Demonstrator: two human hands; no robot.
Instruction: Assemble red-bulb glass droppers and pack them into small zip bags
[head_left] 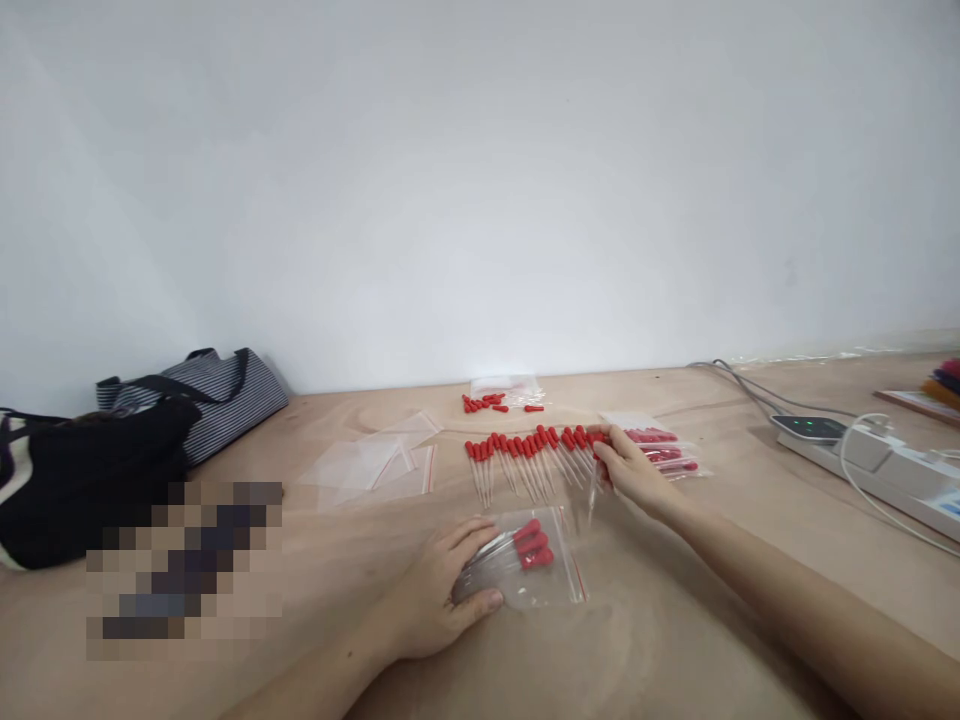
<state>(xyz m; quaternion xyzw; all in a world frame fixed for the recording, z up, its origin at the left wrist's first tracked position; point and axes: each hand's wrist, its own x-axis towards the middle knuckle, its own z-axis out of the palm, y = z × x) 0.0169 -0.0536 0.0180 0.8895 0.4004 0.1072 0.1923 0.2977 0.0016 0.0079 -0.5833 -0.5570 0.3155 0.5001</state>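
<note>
A clear zip bag (559, 585) with several red-bulbed droppers (531, 542) inside lies on the table in front of me. My left hand (454, 585) holds its left end, thumb and fingers spaced across the plastic. Farther back, a row of droppers (529, 450) lies side by side, red bulbs away from me and clear tips toward me. At the row's right end, my right hand (619, 462) pinches a dropper by its bulb; its clear stem (593, 495) hangs below the fingers. How many droppers are between those fingers is hard to see.
Flat zip bags (367, 470) lie left of the row. Filled bags (664, 455) are stacked right of it. Loose red bulbs (480, 403) and a bag of clear stems (510, 386) sit near the wall. Cloth bags (191, 400) stand left; a power strip (892, 465) with cables lies right.
</note>
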